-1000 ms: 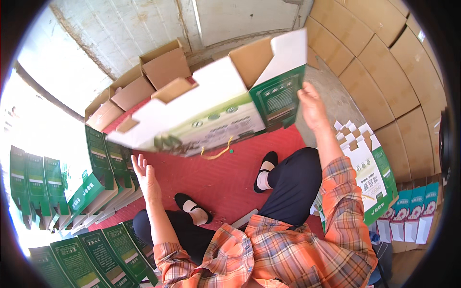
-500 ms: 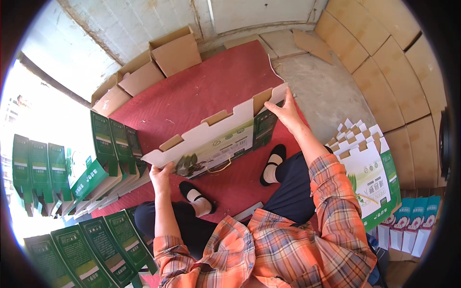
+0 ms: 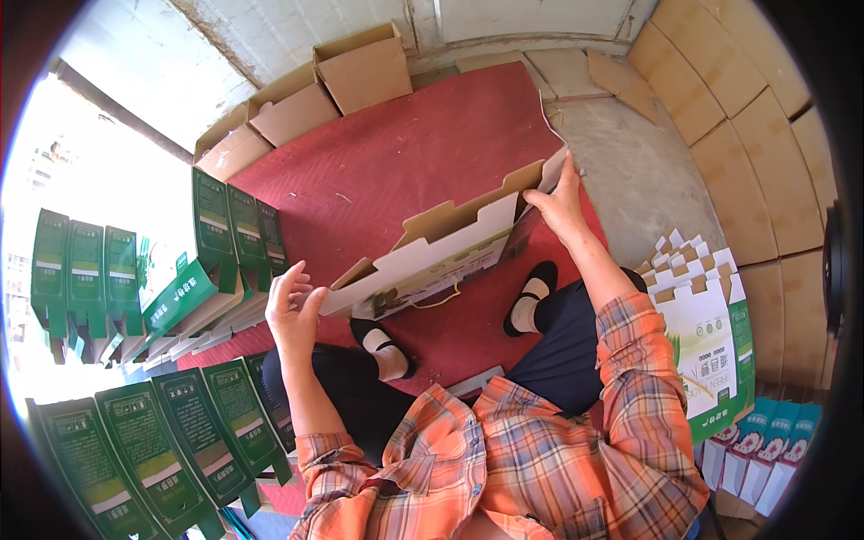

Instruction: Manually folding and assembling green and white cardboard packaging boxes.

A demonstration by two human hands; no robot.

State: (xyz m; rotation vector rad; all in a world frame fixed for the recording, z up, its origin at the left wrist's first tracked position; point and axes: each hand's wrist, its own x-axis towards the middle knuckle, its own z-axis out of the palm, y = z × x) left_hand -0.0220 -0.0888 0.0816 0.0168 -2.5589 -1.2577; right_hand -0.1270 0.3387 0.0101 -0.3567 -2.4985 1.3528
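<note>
Between my knees, a printed cardboard gift box (image 3: 441, 261) is held partly opened out, its notched white-and-brown flaps standing up. A thin yellow cord handle (image 3: 438, 302) hangs from its near side. My right hand (image 3: 560, 205) grips the box's right end, thumb on the near side and fingers behind. Beside the left end is my left hand (image 3: 295, 310), fingers spread and apart; at most its thumb side comes close to the flap corner. The box's underside and far wall are hidden.
Green boxes (image 3: 211, 432) stand in rows at my left. More notched boxes (image 3: 706, 351) lean at my right, above teal-and-pink boxes (image 3: 760, 441). Brown cartons (image 3: 364, 72) line the far edge of the red mat (image 3: 360, 162); others (image 3: 756, 162) are stacked along the right wall.
My left hand has let go of the box's left end and its fingers have spread. The box has opened wider between its long sides. My right hand keeps its grip.
</note>
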